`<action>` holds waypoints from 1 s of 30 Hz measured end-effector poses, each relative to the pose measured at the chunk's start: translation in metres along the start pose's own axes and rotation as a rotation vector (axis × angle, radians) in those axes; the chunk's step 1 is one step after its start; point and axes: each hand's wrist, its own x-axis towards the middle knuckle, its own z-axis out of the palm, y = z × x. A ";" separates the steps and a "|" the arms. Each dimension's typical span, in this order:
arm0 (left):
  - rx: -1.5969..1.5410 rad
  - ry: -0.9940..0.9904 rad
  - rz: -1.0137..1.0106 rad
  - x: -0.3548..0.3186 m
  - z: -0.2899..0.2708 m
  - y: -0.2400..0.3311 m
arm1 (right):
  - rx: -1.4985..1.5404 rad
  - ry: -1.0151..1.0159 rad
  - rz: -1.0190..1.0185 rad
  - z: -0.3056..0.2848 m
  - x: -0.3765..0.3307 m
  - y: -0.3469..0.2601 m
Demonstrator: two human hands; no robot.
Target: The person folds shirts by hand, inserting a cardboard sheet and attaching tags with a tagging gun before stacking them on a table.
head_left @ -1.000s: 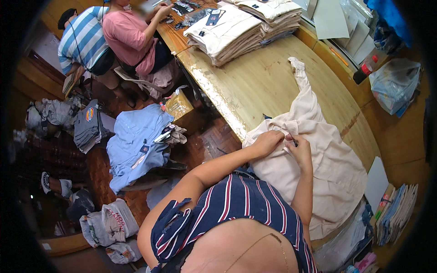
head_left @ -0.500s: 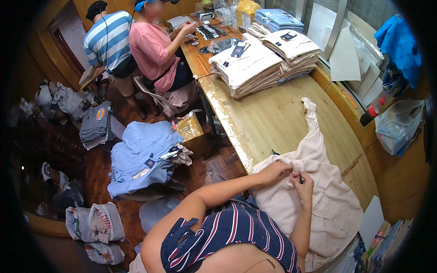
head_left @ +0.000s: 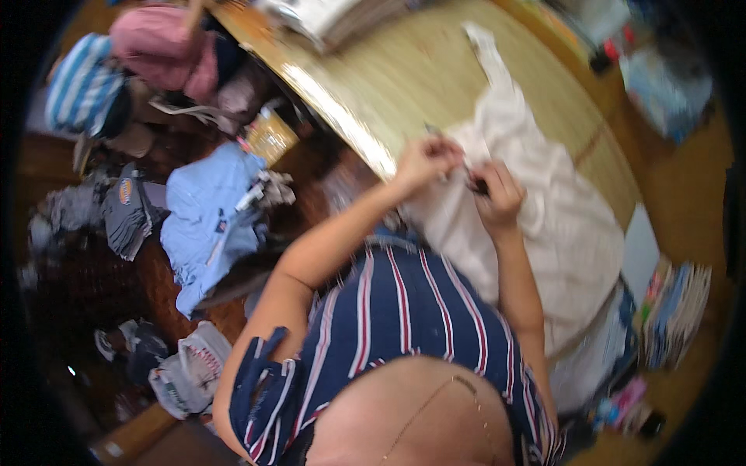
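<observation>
A cream long-sleeved shirt [head_left: 571,233] lies spread over the wooden table [head_left: 404,85], one sleeve stretched toward the far side. My left hand [head_left: 426,165] is raised at the shirt's left edge, fingertips pinched together; blur hides what is between them. Just right of it, my right hand [head_left: 499,193] is closed around a small, slim dark tool [head_left: 479,185], over the shirt. The tool's tip points toward the left fingers, and its exact kind is too blurred to tell. A small dark object [head_left: 431,129] sits just beyond my left hand.
Folded cream garments [head_left: 342,19] are stacked at the table's far end. Blue shirts [head_left: 206,210] are heaped at left, beside a taped box [head_left: 270,138]. Two people, one in pink [head_left: 159,46], are at far left. A stack of packets [head_left: 680,311] stands at right.
The whole view has swung, bringing table and hands higher in the picture and blurring it. My hands have come slightly apart, the left pulling away from the shirt's middle toward its edge.
</observation>
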 end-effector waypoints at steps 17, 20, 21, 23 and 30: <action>-0.079 0.024 -0.037 -0.026 0.008 0.012 | 0.517 -0.261 0.615 -0.016 0.006 -0.009; -0.023 0.016 -0.080 -0.026 0.009 0.014 | 0.496 -0.476 0.749 -0.028 0.000 0.004; -0.008 0.013 -0.089 -0.027 0.009 0.014 | 0.560 -0.468 0.732 -0.034 0.000 0.007; -0.054 -0.004 -0.082 -0.028 0.010 0.016 | 0.685 -0.447 0.697 -0.043 0.002 0.008; -0.075 -0.087 -0.098 -0.028 0.011 0.021 | 0.619 -0.646 0.645 -0.053 0.030 -0.002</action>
